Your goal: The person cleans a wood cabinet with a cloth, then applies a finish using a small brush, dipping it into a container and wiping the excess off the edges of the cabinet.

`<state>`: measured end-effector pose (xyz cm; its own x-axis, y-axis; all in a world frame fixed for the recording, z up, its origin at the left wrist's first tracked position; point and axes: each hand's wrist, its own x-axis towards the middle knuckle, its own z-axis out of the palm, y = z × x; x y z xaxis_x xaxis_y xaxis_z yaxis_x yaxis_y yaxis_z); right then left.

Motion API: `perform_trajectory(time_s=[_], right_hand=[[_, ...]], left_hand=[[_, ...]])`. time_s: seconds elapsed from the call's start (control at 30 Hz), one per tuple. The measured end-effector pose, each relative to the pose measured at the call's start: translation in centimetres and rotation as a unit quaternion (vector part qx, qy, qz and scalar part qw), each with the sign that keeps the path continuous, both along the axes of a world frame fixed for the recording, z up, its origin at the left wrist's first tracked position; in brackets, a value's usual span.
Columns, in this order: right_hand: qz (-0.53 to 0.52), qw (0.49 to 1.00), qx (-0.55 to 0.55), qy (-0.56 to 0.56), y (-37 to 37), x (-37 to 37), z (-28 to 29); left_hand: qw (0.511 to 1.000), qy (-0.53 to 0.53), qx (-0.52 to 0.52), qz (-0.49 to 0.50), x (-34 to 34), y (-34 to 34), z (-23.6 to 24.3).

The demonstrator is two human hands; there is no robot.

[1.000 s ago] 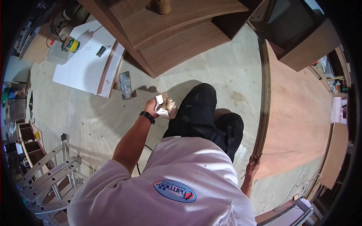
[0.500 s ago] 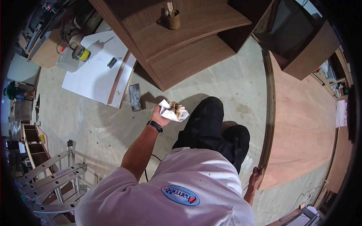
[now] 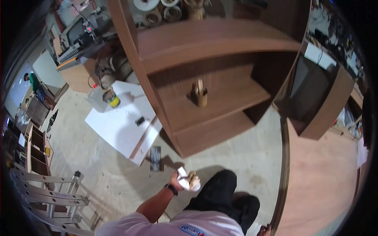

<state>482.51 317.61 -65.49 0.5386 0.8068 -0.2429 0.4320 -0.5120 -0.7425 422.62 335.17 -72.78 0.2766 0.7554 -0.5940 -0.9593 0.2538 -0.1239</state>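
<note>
A crumpled white cloth or paper wad [image 3: 183, 183] with brown stains is gripped in my left hand [image 3: 174, 181], which is held out low over the floor beside my knee. Just beyond it lies a dark flat block with a whitish, worn face [image 3: 156, 158]. My right hand [image 3: 265, 230] shows only in part at the lower edge, against the near corner of a plywood panel [image 3: 319, 188]; its fingers are too dark and cut off to read. Ahead stands a brown wooden shelf unit [image 3: 214, 145] with curved shelf fronts. A woven cup holding sticks [image 3: 202, 98] sits on one shelf.
On a white board [image 3: 118, 133] left of the unit are an open yellow-labelled can [image 3: 112, 100], a pale jug [image 3: 96, 98] and a small dark block [image 3: 140, 121]. An aluminium ladder [image 3: 59, 194] stands at lower left. Another person [image 3: 35, 88] is far left.
The view has tilted upward, so more of the shelf unit shows and my hands sit lower in the picture. The stained wad is still in my left hand.
</note>
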Motion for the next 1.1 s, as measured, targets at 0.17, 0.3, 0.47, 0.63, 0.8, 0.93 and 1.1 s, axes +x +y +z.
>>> perform_trajectory(time_s=[0.17,0.3,0.47,0.63,0.8,0.93,1.1], right_hand=[[0.042,0.993,0.013,-0.110,2.0,4.6,-2.5],[0.168,0.958,0.170,-0.158,5.5,-2.7,-4.3],[0.058,0.998,-0.001,0.017,5.2,9.4,-13.0],[0.147,0.979,-0.034,-0.135,2.6,10.3,-16.2],[0.271,0.917,0.195,-0.219,2.7,13.9,-17.3],[0.143,0.971,-0.070,-0.177,1.7,10.3,-17.8],[-0.020,0.983,-0.097,0.157,-1.8,11.1,-18.0]], left_hand=[[0.999,0.033,-0.018,-0.030,2.1,3.9,5.3],[0.995,0.091,0.002,-0.034,-4.6,0.1,3.8],[0.982,0.129,0.094,-0.100,1.0,5.4,6.5],[0.978,0.140,0.087,-0.126,0.8,5.0,7.8],[0.975,0.087,0.133,-0.156,1.8,6.4,6.4],[0.965,0.164,0.071,-0.193,0.6,5.7,4.5],[0.941,0.258,0.064,-0.211,3.0,7.2,7.6]])
